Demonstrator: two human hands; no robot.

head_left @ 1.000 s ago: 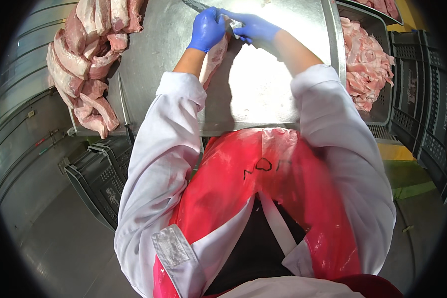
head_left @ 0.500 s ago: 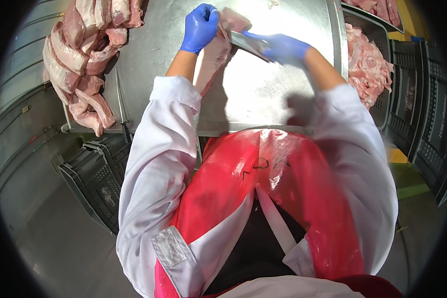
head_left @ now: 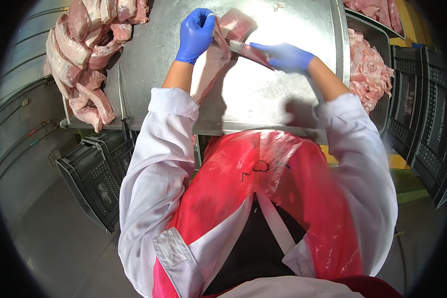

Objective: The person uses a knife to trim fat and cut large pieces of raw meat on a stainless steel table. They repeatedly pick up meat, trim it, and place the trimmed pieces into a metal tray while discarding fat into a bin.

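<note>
One long meat piece — pale pink, smooth-looking, far end darker

Thin blue gloves, smooth and rubbery in look, catch a soft sheen on the left hand and the right hand. A broad grey metal tabletop, smooth and polished, flares white under glare. The slim, silvery knife blade is reflective metal; the long pale-pink slab of meat looks moist and smooth. A bright red plastic-like apron shines, wrinkled and glossy, against a white, matt cloth coat with soft creases. Dark grey perforated crates appear to be hard plastic, dull in finish.
</note>
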